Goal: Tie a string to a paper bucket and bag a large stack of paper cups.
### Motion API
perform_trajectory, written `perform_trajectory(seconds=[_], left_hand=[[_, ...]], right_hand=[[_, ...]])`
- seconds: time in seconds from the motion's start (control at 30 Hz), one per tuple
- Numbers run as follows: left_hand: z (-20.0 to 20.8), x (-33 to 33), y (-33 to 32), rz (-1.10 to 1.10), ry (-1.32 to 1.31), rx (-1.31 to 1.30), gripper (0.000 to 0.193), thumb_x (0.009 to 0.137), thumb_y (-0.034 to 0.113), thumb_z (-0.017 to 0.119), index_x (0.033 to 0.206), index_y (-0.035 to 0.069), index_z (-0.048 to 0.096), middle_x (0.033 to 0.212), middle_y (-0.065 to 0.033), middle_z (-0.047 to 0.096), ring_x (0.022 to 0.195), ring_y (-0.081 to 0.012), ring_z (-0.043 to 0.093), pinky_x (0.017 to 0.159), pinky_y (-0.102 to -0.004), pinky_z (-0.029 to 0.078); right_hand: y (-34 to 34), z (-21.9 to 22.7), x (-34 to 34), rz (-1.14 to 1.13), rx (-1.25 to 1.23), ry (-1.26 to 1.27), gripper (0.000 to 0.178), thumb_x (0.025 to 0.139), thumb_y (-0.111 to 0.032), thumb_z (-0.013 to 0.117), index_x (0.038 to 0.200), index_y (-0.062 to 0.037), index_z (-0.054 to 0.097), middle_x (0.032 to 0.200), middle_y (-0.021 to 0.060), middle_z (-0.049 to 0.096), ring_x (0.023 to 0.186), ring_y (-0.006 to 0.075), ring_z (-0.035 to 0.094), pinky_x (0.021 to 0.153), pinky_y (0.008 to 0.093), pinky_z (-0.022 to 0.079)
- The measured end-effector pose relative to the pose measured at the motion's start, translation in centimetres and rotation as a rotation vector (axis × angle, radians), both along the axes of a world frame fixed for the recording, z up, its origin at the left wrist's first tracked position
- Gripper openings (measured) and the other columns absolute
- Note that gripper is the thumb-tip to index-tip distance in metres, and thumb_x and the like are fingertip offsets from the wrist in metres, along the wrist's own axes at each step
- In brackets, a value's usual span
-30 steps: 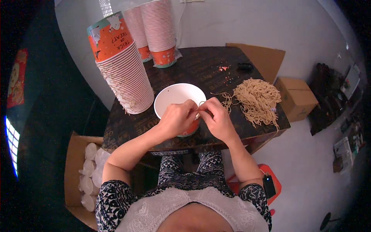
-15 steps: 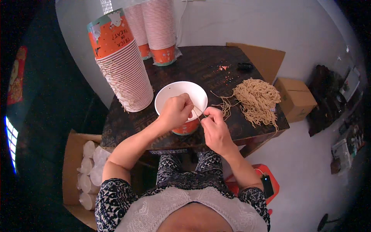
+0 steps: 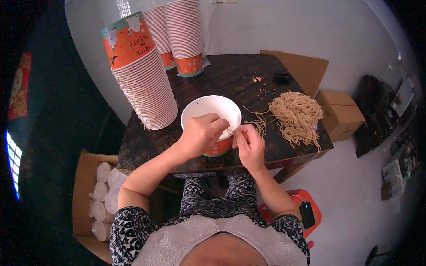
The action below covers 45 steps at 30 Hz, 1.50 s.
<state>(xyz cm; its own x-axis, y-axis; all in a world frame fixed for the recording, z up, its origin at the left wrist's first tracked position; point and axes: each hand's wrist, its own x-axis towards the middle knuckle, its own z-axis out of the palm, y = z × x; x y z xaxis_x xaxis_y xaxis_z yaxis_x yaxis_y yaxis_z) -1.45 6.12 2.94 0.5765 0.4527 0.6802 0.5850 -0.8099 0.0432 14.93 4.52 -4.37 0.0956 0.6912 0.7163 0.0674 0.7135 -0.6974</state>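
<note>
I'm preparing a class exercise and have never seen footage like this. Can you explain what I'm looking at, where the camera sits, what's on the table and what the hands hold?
There is no machine here: a person works with bare hands. The one picture comes from a fisheye camera worn on their head, looking down, so straight edges bend. On the dark table stand a white paper bowl, tall stacks of paper cups and a pile of dry noodles. The left hand and right hand meet at the bowl's near rim, pinching a few noodle strands between them.
</note>
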Motion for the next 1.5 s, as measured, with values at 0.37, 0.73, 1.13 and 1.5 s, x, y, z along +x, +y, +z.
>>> perform_trajectory(seconds=[0.37, 0.73, 1.13, 1.5], left_hand=[[-0.2, 0.4, -0.2, 0.025, -0.049, -0.180, 0.014, 0.077, 0.009, 0.072, 0.082, 0.002, 0.060, 0.077, -0.0114, 0.064, 0.064, -0.0242, 0.064, 0.055, -0.0335, 0.050], [0.0, 1.0, 0.1, -0.101, -0.127, -0.377, 0.011, 0.074, 0.010, 0.069, 0.078, 0.002, 0.064, 0.074, -0.0135, 0.063, 0.073, -0.0297, 0.062, 0.066, -0.0385, 0.050], [-0.6, 1.7, -0.5, -0.035, -0.023, -0.052, 0.011, 0.072, 0.002, 0.069, 0.079, 0.001, 0.062, 0.072, -0.0124, 0.061, 0.071, -0.0310, 0.061, 0.070, -0.0394, 0.050], [0.0, 0.4, -0.1, 0.053, -0.221, -0.540, 0.008, 0.081, 0.007, 0.059, 0.080, -0.001, 0.059, 0.073, -0.0187, 0.063, 0.068, -0.0350, 0.063, 0.060, -0.0404, 0.048]], right_hand=[[-0.2, 0.8, -0.3, 0.389, -0.445, 0.355, 0.013, 0.093, -0.011, 0.056, 0.086, -0.0004, 0.058, 0.061, -0.0026, 0.051, 0.046, 0.0027, 0.043, 0.042, 0.0187, 0.031], [-0.3, 0.6, 0.1, 0.376, -0.524, 0.399, 0.017, 0.092, -0.014, 0.057, 0.085, 0.0006, 0.062, 0.059, -0.0015, 0.052, 0.046, 0.0041, 0.043, 0.042, 0.0199, 0.031], [-1.3, 0.7, 0.3, 0.314, -0.491, 0.388, 0.016, 0.091, -0.013, 0.057, 0.092, 0.0028, 0.063, 0.063, -0.0017, 0.054, 0.050, 0.0041, 0.045, 0.044, 0.0194, 0.033], [-0.1, -1.7, 4.5, -0.243, 0.104, -0.246, 0.005, 0.081, 0.000, 0.063, 0.085, 0.0008, 0.064, 0.076, 0.0140, 0.064, 0.065, 0.0269, 0.064, 0.055, 0.0316, 0.048]])
